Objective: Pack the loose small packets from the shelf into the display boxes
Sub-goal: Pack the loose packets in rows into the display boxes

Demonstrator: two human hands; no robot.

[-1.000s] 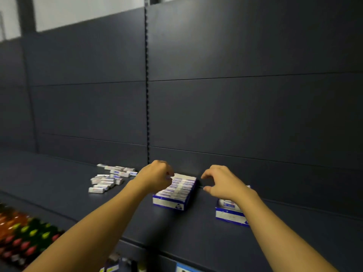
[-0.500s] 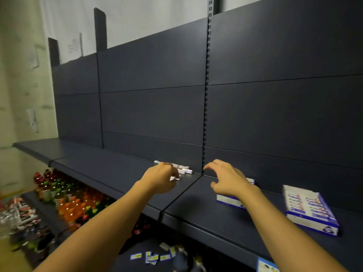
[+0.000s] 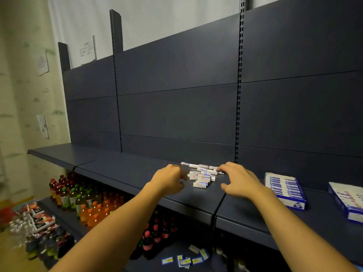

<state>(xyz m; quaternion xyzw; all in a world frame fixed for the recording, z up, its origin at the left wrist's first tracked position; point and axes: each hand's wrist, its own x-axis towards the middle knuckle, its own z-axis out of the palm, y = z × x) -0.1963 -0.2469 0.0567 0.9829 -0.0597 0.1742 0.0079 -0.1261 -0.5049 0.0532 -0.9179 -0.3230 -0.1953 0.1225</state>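
Both hands over the shelf (image 3: 121,171): left hand (image 3: 170,181) fingers curled holding nothing, right hand (image 3: 238,180) fingers spread, loose packets (image 3: 203,176) between them.

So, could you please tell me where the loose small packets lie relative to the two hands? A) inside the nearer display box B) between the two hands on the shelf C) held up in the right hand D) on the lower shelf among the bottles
B: the loose small packets lie in a heap on the shelf, between the left hand and the right hand.
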